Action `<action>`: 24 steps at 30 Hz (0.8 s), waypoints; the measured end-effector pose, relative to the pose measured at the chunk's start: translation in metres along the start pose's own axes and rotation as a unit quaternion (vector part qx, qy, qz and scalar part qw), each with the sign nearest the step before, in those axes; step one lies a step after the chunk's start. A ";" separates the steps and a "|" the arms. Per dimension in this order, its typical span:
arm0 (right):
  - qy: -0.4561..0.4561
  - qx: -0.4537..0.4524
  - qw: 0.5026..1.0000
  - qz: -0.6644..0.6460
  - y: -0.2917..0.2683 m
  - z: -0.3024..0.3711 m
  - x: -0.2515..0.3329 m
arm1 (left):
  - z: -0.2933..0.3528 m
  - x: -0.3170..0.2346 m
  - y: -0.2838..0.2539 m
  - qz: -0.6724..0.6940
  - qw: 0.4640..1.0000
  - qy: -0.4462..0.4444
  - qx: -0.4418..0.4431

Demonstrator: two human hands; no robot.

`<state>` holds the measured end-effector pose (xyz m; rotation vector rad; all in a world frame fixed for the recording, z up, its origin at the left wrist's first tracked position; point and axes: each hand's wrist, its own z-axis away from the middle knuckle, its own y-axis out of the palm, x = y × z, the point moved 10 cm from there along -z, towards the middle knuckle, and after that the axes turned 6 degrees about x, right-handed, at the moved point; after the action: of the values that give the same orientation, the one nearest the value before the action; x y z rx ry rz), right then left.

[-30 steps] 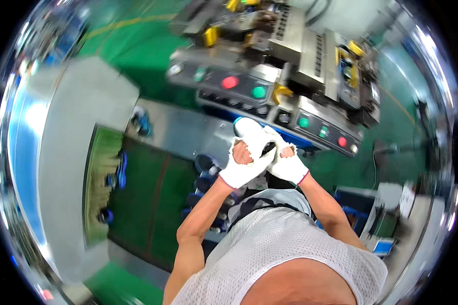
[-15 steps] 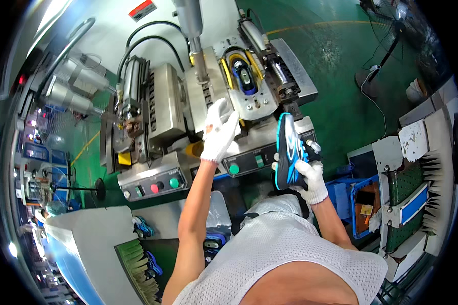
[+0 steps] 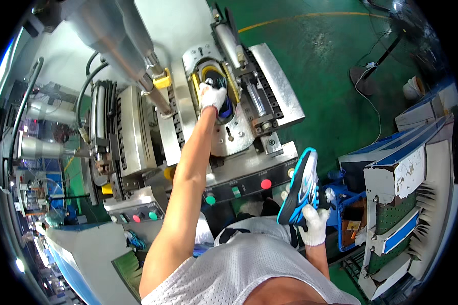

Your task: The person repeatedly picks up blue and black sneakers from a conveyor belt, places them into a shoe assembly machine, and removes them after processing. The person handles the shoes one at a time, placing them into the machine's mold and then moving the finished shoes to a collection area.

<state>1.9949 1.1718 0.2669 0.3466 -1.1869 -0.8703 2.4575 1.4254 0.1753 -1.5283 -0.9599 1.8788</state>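
My left hand (image 3: 211, 96), in a white glove, reaches into the press station and closes over the upper of a dark shoe with blue-purple edges (image 3: 225, 110). That shoe sits in the metal-and-yellow cradle (image 3: 233, 137); my hand hides part of it. At my right side, my gloved right hand (image 3: 314, 226) grips a blue, black and white sneaker (image 3: 301, 188) by its heel end, toe pointing up and away. Some of its fingers are hidden behind the shoe.
A thick metal piston (image 3: 158, 96) stands just left of the cradle. A control panel with coloured buttons (image 3: 249, 187) runs along the machine's front. To the right are a blue crate (image 3: 341, 223) and a bristle-edged rack (image 3: 394, 178); a fan stand (image 3: 361, 79) is farther off.
My left hand has moved forward from in front of the machine onto the shoe in the cradle. My right hand has drawn the sneaker closer to my body. The view has shifted.
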 end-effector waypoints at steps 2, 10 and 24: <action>0.037 -0.035 0.999 0.010 -0.006 -0.008 -0.009 | 0.007 -0.014 -0.030 0.086 0.995 0.033 0.045; -0.085 0.073 0.955 0.276 0.107 -0.122 0.010 | 0.191 -0.018 -0.185 0.214 0.971 0.099 0.040; -0.217 0.067 0.492 0.840 0.216 -0.502 -0.146 | 0.559 0.332 -0.205 0.125 0.930 -0.345 0.011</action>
<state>2.5223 1.3196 0.1256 -0.9691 -1.3693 0.9870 1.8331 1.6969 0.1995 -1.0036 -1.0497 2.6883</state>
